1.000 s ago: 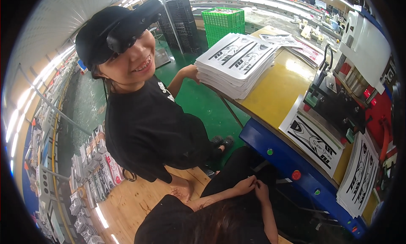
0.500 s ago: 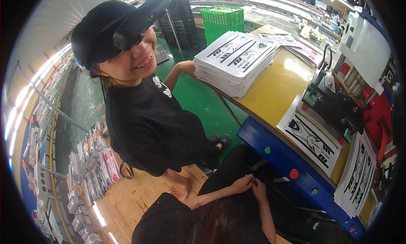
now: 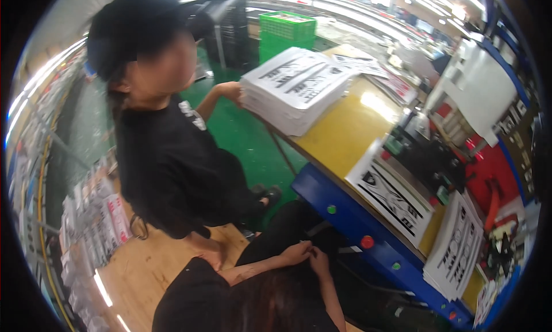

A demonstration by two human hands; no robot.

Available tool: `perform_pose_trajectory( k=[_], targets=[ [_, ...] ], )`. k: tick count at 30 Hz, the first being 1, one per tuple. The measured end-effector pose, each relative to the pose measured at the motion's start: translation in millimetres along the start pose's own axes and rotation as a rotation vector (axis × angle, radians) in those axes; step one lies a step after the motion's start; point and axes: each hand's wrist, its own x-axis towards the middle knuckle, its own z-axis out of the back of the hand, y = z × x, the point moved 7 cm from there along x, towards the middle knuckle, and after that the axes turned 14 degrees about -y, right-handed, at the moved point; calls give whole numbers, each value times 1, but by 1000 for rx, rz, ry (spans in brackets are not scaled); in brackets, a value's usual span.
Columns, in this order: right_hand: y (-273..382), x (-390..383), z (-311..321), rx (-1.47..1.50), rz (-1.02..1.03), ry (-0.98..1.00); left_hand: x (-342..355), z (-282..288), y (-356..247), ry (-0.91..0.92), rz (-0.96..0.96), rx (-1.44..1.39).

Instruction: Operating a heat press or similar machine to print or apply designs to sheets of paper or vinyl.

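Note:
My left hand [image 3: 295,252] and my right hand [image 3: 318,262] meet over my dark-clad lap, fingers closed and touching; anything between them is too small to make out. To their right, the blue press bench [image 3: 345,217] has coloured buttons and a yellow top [image 3: 330,136]. On it lie a printed white sheet [image 3: 388,197] at the black press fixture [image 3: 431,159], another stack of printed sheets [image 3: 451,246] at the right, and a tall sheet stack [image 3: 293,90] at the far end.
A co-worker in black [image 3: 164,159] stands at my left, one hand [image 3: 230,93] by the tall stack, the other arm hanging down. Beyond are green crates [image 3: 287,27] and dark stacked crates [image 3: 230,30]. Bundled items [image 3: 98,217] lie on the wooden board [image 3: 144,269] at lower left.
The whole scene has shifted left in the picture and is blurred, as my view turns slightly right. My hands stay together; the co-worker keeps much the same pose.

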Motion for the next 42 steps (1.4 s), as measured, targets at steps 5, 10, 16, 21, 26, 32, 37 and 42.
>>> perform_pose_trajectory(
  k=[5,10,16,21,26,32,37,42],
  targets=[
    [11,-1,2,8,-5,25,-1,6,-7,-15,40,-31],
    [4,-4,7,19,-44,1,1,1,-11,-6,-7,-47],
    [11,0,9,-2,-3,9,1,6,-11,12,71,-24],
    [2,-2,8,-2,-15,3,2,3,-13,4,7,-33],
    [3,2,10,-26,-2,14,6,0,-7,4,73,14],
    [3,-3,11,-5,-56,-35,4,-1,-9,-9,-18,1],
    [3,0,3,-22,-10,-4,1,2,-10,13,19,18],
    [8,1,36,73,-62,88,13,-5,-19,87,-38,-60]
  ],
)
